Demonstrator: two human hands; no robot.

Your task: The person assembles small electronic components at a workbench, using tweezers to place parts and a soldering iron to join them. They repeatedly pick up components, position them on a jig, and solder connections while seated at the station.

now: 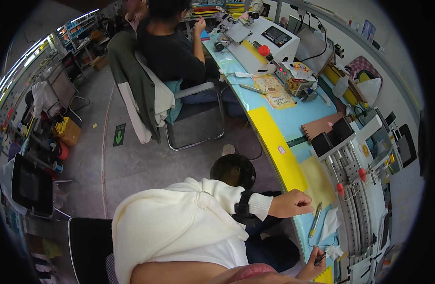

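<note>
My left hand (290,203) is over the table's near edge, its fingers curled in a loose fist with nothing visible in them. A dark strap is around the white sleeve (260,206) behind its wrist. Just beyond the fingers lies a yellow pen-like tool (315,220). Low in the picture my right hand (312,265) pinches a thin dark tool (320,258), whose kind I cannot make out. Crumpled white tissue (334,252) and a thin dark cord are near it. Another white tissue (329,223) lies farther up the table.
A machine with metal rails and red knobs (354,199) stands along the table's right side. Yellow sheets (279,151) and a brown spiral-edged board (324,125) lie ahead. Farther off, a co-worker (172,47) sits by a white machine (269,42). A dark round bin (233,171) stands on the floor.
</note>
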